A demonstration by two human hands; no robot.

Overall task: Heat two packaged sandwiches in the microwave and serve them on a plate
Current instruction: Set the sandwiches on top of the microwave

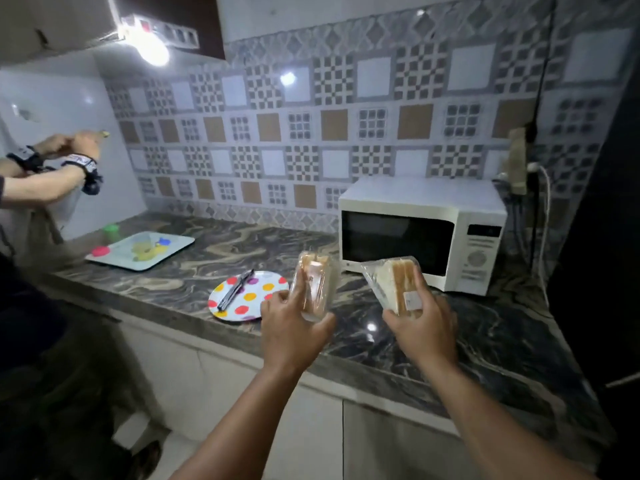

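Marbled countertop (450, 341) bears microwave (422, 233), dotted plate (256, 299).

There are two sandwiches in clear plastic packs: one (313, 287) on the left, one (394, 284) on the right. Two hands hold them, a left hand (294, 332) and a right hand (420, 330). There is one white microwave oven (420, 233) with a dark door. There is one round white plate with coloured dots (247, 296), and one dark utensil (235, 289) lies on it. There is one pale rectangular tray (140, 251), one small green cup (111, 230), and one other person (41, 188) at the far left.
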